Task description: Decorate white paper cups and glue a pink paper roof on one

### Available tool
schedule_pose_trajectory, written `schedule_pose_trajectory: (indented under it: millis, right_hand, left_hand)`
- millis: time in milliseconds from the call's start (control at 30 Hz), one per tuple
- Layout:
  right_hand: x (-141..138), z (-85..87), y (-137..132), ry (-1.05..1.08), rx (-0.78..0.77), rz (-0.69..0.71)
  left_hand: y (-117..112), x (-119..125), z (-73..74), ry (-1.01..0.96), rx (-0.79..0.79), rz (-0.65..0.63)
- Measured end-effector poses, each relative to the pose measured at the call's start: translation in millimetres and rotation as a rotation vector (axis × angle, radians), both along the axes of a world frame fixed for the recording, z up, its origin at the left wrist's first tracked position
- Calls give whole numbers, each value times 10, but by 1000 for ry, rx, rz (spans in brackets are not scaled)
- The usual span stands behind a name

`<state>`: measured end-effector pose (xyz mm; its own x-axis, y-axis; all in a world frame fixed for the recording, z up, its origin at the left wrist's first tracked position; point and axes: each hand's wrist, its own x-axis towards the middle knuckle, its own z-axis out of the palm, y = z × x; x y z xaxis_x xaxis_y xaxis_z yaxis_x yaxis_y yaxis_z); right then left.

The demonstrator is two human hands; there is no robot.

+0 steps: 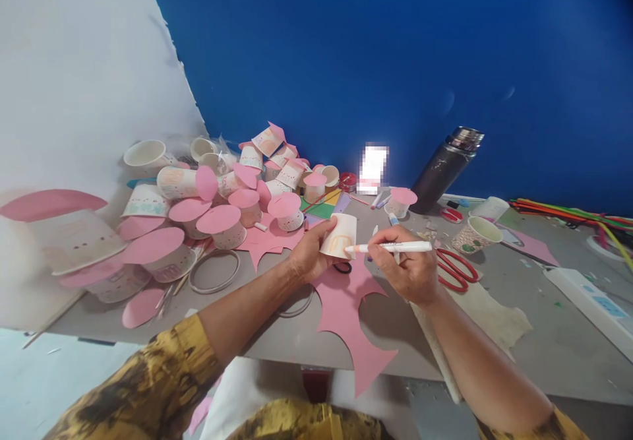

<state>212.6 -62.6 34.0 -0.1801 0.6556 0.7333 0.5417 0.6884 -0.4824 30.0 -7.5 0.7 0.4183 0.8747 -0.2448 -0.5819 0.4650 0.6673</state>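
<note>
My left hand (312, 250) is wrapped round a small white paper cup (340, 232), which it holds tilted above the table. Faint orange lines show on the cup's side. In my right hand (403, 265) is a white marker (400, 247), its orange tip at or very close to the cup wall. Below both hands lies a pink paper sheet (341, 308) with curved cutouts. Red-handled scissors (457, 270) rest just right of my right hand.
Many decorated cups with pink paper discs (220, 219) are piled at the left. A dark thermos (445, 169) leans at the back right, near a patterned cup (477, 234). A white power strip (593, 305) lies at the right edge. Tape rings (215, 272) sit at the left.
</note>
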Motion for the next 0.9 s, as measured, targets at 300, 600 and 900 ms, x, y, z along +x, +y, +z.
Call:
schedule_pose_trajectory:
  millis: [300,600,900]
  right_hand:
    - [-12,-1,4,-26,26,-3]
    - [-21,22,2,-44,50,-4]
    - [24,-23,28,19,-9,-39]
  left_hand:
    - [12,29,-80,11,100,39]
    - [18,30,-109,21,144,56]
    - [18,28,-82,18,77,44]
